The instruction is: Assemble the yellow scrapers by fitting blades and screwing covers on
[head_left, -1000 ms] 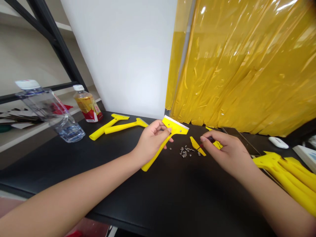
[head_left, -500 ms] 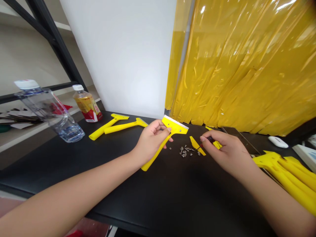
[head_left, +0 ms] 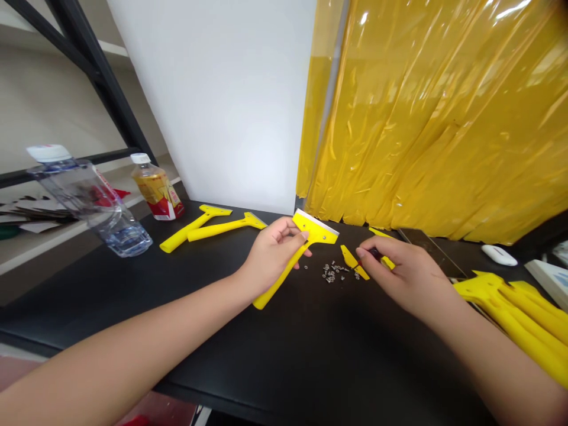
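Observation:
My left hand (head_left: 278,248) is closed around a yellow scraper (head_left: 316,229), thumb on its head near one of the screws. The scraper's metal blade edge points up and away from me, and its handle slants down to the left. In my right hand (head_left: 394,260) the fingers are pinched on a screwdriver (head_left: 375,253) with a dark red handle, mostly hidden by the fingers; its tip points left and down. Just beyond that tip lies a loose yellow plate (head_left: 349,257) on the black table. Small screws and nuts (head_left: 332,272) are scattered between the two hands.
Two yellow scrapers (head_left: 222,228) lie at the back left, near a drink bottle (head_left: 156,186) and a clear water bottle (head_left: 106,207). Several yellow scraper handles (head_left: 510,302) are piled at the right. Behind them are a dark flat panel (head_left: 428,251) and a white case (head_left: 499,255).
My right hand has shifted slightly left with the screwdriver. The scraper in my left hand has dipped a little; the things on the table stay put.

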A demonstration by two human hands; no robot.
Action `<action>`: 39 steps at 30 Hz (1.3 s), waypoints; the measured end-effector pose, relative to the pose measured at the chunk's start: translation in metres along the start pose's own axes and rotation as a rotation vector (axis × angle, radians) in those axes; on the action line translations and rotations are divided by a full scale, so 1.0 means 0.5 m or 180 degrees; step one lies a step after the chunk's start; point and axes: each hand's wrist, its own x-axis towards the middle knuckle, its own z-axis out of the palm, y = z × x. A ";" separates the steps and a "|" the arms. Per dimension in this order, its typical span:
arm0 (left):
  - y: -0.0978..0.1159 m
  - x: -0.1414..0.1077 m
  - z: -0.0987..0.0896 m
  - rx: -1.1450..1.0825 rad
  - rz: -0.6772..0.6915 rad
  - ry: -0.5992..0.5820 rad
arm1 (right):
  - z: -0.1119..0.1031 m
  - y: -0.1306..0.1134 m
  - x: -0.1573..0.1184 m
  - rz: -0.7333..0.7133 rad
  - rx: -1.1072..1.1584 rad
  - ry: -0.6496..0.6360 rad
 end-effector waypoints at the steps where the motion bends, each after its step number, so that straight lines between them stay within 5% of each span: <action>1: -0.002 0.001 0.000 -0.0009 -0.0061 -0.0024 | -0.002 -0.001 -0.001 -0.0023 0.0010 0.0062; 10: -0.019 -0.002 0.003 -0.0039 -0.0692 -0.0514 | -0.001 -0.030 -0.037 -0.0122 0.0479 0.1356; 15: -0.016 -0.009 0.009 0.0125 -0.0713 -0.0561 | 0.014 -0.036 -0.038 -0.0551 0.0245 0.1235; 39: -0.013 -0.010 0.011 0.0227 -0.0677 -0.0589 | 0.010 -0.051 -0.034 -0.1267 -0.0172 0.0853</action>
